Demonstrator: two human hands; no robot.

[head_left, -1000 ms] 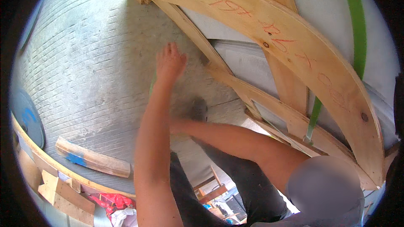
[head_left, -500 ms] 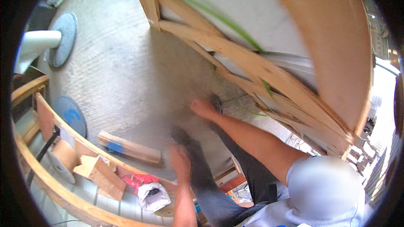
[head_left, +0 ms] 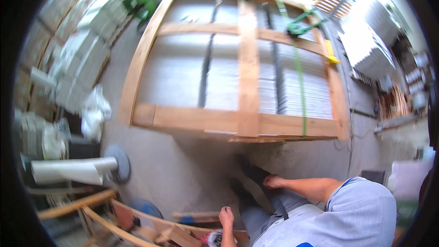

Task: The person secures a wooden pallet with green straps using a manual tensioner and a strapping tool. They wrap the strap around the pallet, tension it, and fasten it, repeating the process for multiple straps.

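My left hand (head_left: 226, 217) is loosely closed in front of my left leg, above the low wooden cart, and nothing shows in it. My right hand (head_left: 273, 182) hangs curled by my right thigh, also with no object visible. Both hands are apart from the large wooden crate (head_left: 248, 82) ahead of me, which holds flat white sheets. A green strap (head_left: 299, 82) runs over the crate's right part. Toward its far right side sits a green ratchet buckle (head_left: 297, 28), and a yellow piece (head_left: 332, 55) lies on the right edge.
At the lower left stands the cart with a wooden rail (head_left: 109, 224) and a cardboard box (head_left: 176, 236). A white roll (head_left: 68, 170) on a round grey base (head_left: 123, 162) is beyond it. Wrapped stacks (head_left: 77, 64) line the left; white stacked panels (head_left: 368, 48) stand at the right.
The view has lifted from the floor and the crate's side to the whole crate top. Both hands now hang closer to my body. The cart has shifted lower in view.
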